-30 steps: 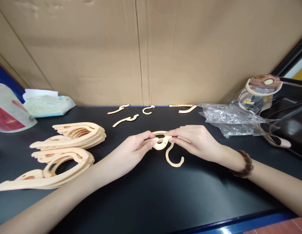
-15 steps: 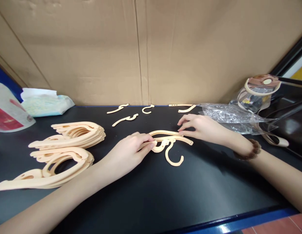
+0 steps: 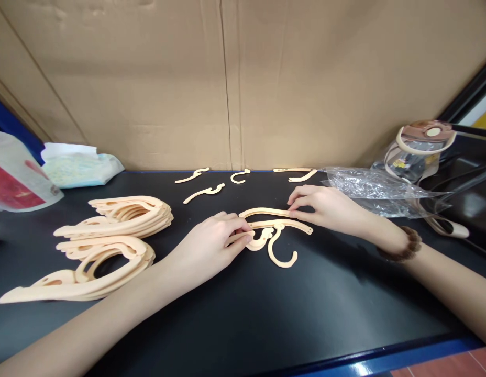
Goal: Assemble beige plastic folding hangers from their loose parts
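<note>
Where the front stack [image 3: 121, 278] is lying: left of the loose hook [image 3: 283, 257], beside the left forearm [image 3: 129, 309], whose sideways swing could be knocking the folded pieces loose.
Loose hook: resting on the black table [image 3: 274, 324]; its head is touching or nearly touching the front strip [image 3: 294, 225], so a bump could be turning both.
Left hand [image 3: 213, 241]: left of the hook, pinching the curved arm [image 3: 260, 242] between thumb and finger; a slack pinch could be letting it slip.
Right hand [image 3: 319, 204]: beyond the hook and to its right, fingertips touching the rear strip [image 3: 264, 211] at one end; whether they are clamping it I cannot tell, and a glancing touch could be pushing it away.
Cup [image 3: 21, 178]: far left of the hook, showing red print, no word reading clearly.
Tissue pack [image 3: 84, 172]: beyond the hook, leftward, carrying pale, illegible print.
Bottle [image 3: 426, 149]: beyond the hook, rightward, bearing a yellow motif, too small for reading.
</note>
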Demonstrator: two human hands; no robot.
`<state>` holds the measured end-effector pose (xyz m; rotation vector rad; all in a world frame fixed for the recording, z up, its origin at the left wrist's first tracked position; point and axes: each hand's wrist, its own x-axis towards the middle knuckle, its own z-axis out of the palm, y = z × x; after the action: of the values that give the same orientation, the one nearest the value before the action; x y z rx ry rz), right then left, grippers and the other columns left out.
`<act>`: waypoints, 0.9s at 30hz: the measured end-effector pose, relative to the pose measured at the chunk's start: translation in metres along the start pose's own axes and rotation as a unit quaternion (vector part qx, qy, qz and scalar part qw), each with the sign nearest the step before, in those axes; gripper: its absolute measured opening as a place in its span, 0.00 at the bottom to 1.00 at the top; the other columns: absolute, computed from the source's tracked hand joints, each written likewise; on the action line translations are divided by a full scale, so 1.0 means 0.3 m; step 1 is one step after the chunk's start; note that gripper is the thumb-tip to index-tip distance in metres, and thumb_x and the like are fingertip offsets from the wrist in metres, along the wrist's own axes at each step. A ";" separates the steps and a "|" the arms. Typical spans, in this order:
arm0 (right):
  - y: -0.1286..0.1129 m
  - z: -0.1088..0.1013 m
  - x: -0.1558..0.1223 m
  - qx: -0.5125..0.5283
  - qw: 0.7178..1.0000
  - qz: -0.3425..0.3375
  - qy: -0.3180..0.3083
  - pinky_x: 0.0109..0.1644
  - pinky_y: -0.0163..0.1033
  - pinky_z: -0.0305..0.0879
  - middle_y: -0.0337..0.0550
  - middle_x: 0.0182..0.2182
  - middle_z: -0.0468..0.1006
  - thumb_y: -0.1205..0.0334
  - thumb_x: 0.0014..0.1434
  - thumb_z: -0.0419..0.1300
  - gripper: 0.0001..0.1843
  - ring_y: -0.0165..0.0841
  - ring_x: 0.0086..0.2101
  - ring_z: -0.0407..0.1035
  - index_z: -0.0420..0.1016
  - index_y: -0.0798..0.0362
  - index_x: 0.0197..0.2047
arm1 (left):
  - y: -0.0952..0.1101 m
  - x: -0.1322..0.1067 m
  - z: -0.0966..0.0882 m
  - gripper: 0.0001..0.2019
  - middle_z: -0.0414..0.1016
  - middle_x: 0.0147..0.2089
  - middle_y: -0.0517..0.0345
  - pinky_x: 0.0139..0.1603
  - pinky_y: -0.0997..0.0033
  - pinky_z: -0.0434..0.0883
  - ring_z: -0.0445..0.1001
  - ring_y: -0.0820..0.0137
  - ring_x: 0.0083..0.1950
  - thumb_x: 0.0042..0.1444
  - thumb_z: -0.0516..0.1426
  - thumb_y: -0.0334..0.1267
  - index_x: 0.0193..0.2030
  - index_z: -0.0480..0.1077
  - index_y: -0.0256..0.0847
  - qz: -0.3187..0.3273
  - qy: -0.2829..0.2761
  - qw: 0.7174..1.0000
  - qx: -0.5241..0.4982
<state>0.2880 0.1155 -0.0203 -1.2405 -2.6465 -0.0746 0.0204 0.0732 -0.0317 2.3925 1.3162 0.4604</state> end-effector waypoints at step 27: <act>-0.151 0.009 -0.046 -0.193 0.948 -0.246 0.052 0.38 0.43 0.61 0.47 0.39 0.73 0.74 0.64 0.52 0.11 0.37 0.39 0.65 0.75 0.58 0.39 | -0.018 0.002 -0.017 0.10 0.72 0.43 0.57 0.40 0.65 0.68 0.71 0.64 0.44 0.66 0.49 0.38 0.43 0.71 0.41 0.047 0.076 0.984 0.156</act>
<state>0.2615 0.0763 -0.0238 -0.5990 -2.8619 -0.7440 0.0144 0.0772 -0.0297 2.7327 1.4373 0.5035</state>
